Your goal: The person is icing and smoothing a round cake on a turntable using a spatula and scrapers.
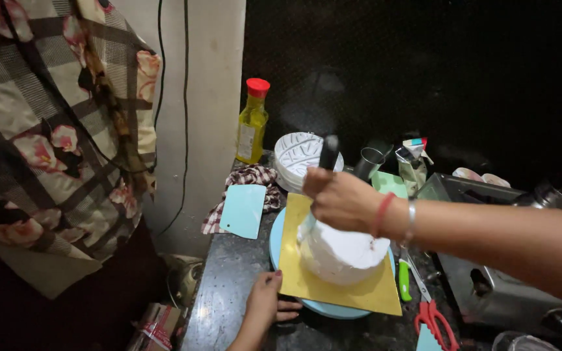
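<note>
Nearest the camera, the right forearm crosses in from the right edge, and the right hand (341, 198) is closed in a fist around the dark handle of a spatula (328, 153), whose blade runs down the left flank of the white frosted cake (343, 255); the blade itself is mostly hidden behind the hand. That cake sits on a square yellow board (297, 276), which lies on a round pale-blue turntable (281, 227) in the middle of the dark counter (229, 292). At the near edge the left hand (265, 305) rests flat with fingers spread against the turntable's rim and the board's corner, gripping nothing. Left of the turntable lies a pale-blue scraper (242, 211) on a checked cloth (255, 177), with an oil bottle (252, 122) behind them by the wall. Beyond the cake stand a stack of white patterned dishes (297, 159) and a metal cup (369, 162), close behind the fist. To the right, a green-handled tool (403, 281) and red-handled scissors (432, 315) lie just beside the board, and a steel stove (489, 286) hems in that side. Bare counter shows only at the near left, where the counter's edge drops off beside a hanging flowered cloth (53, 130).
</note>
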